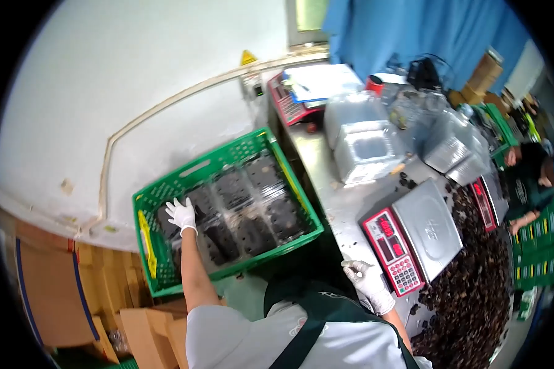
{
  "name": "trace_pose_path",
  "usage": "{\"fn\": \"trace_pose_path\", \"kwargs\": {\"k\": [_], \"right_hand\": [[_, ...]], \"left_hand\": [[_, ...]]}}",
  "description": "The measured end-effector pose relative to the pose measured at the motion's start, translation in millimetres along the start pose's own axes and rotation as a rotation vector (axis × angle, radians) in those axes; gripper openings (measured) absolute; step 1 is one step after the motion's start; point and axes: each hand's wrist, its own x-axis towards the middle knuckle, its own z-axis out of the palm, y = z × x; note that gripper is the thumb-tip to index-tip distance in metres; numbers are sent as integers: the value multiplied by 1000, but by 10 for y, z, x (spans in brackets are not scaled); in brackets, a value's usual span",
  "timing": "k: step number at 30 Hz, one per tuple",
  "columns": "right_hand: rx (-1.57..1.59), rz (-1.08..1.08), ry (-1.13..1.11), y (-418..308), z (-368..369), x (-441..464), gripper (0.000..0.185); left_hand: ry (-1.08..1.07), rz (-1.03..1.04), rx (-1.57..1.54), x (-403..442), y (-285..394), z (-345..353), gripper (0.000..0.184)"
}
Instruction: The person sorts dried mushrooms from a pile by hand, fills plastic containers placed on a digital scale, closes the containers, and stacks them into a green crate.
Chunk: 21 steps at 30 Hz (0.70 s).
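Observation:
My left hand (181, 214), in a white glove, is open with its fingers spread over the left end of a green crate (203, 161). Clear plastic boxes (232, 187) of dark pieces fill the crate in rows. Whether my palm touches a box there, I cannot tell. My right hand (369, 286), gloved too, has its fingers curled in beside the red and white scale (403, 273) at the table edge. No object shows in that hand. The scale's steel pan (428, 227) carries nothing, and its red display is lit.
A heap of dark dried pieces (468, 295) covers the table's right side. Stacked clear containers (366, 147) stand at the back, near a second scale (286, 104) under papers. Cardboard (55, 289) is at lower left. Another person (529, 184) works at far right.

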Motion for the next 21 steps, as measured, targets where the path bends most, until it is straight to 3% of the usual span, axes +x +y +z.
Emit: {"fn": "trace_pose_path", "kwargs": {"k": [3,5,9,12,14,16,17,19,20,21], "right_hand": [[-1,33,65,77,-56,-138,19],[-21,58,115,193,-67,-236,19],[-87,119,188,222,-200,-417,20],[-124,142,285,305,-270,-618,20],[-73,179,394,440,-272,-804,20],[-59,227,459,393,-351,-1018,19],[-60,289,478,371,-381,-1149,17],[-50,387,546,449,-392,-1409,15],[-45,418,589,543,-358,-1550,15],[-66,470,607,636,-312,-1692,16]], "left_hand": [[184,536,-406,-205,913,4,43],[125,832,-531,-761,1698,-267,39],[-123,1382,-813,-2066,2920,-683,37],[-385,1665,-841,-2881,3464,-680,41],[182,2009,-509,-3177,3752,-209,43],[-186,1782,-235,-3519,3777,-601,36],[-10,1780,-285,-3523,3881,-296,27],[16,1805,-376,-3566,3934,-379,18],[-31,1834,-265,-3572,3931,-556,18],[26,1785,-335,-3421,4012,-164,18]]}}
